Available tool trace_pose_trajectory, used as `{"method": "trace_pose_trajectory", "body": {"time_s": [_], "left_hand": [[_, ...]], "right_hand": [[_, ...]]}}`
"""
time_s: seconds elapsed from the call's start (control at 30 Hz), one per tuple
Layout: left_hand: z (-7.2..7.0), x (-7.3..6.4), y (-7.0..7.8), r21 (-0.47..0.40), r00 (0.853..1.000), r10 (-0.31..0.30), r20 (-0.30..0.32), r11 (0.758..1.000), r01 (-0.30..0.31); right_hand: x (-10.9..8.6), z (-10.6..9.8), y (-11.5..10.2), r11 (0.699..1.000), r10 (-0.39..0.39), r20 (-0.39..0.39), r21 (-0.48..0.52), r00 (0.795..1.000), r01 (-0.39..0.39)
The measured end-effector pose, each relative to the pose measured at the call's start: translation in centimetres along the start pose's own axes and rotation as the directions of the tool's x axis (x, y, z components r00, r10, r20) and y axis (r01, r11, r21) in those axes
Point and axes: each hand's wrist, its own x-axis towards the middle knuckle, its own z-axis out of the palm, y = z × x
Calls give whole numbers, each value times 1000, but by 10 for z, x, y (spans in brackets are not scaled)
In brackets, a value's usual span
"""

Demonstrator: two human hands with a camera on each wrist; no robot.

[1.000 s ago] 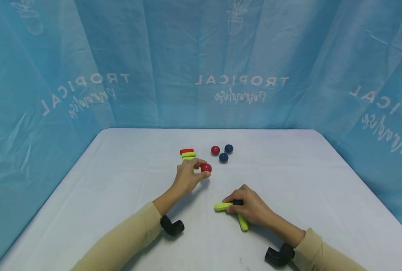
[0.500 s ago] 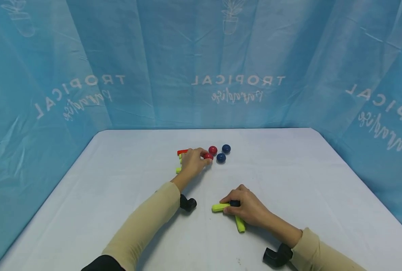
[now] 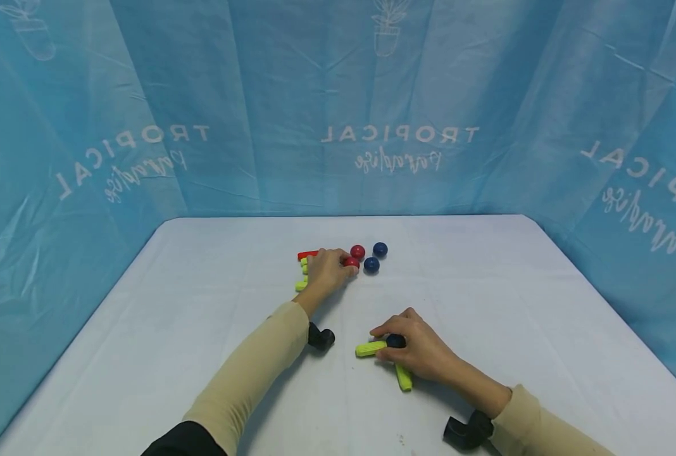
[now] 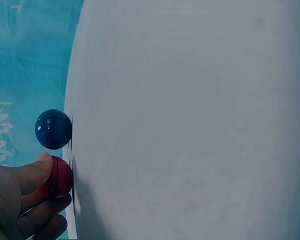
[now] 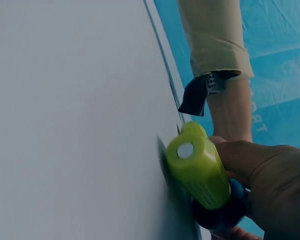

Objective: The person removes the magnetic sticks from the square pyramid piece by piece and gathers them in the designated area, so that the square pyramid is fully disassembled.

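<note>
In the head view my left hand pinches a red ball at the table's far middle. The left wrist view shows this red ball between thumb and fingers, near a dark blue ball. A second red ball and two dark blue balls are close by. Nearer the front, my right hand has thumb and fingers curled round another dark blue ball. Against it lies a yellow-green toy building rod with a pale round end; a second yellow-green rod shows below the hand.
A red rod and several yellow-green rods lie left of my left hand, partly hidden by it. The white tabletop is backed by a blue printed curtain. Each wrist carries a black camera mount.
My left hand has carried the red ball away from me, up beside the other red ball. My right hand stays in place; its index finger has lifted slightly and more of the blue ball shows.
</note>
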Motion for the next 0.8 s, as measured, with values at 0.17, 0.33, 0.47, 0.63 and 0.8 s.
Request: {"method": "trace_pose_trajectory", "body": {"time_s": [0.17, 0.33, 0.47, 0.63, 0.8], "left_hand": [[0, 0, 0, 6, 1000, -7, 0, 1000, 7], [0, 1, -1, 9, 1000, -2, -4, 1000, 3], [0, 1, -1, 14, 1000, -8, -4, 1000, 8], [1, 1, -1, 18, 1000, -4, -2, 1000, 4], [-3, -2, -1, 5, 1000, 13, -24, 1000, -13]], "right_hand": [[-5, -8, 1, 999, 30, -36, -21, 999, -31], [-12, -14, 5, 997, 76, -43, -19, 996, -77], [-14, -16, 8, 994, 111, -26, 4, 993, -111], [-15, -15, 10, 993, 118, -21, 18, 993, -117], [-15, -15, 10, 991, 132, -21, 33, 991, -131]]}}
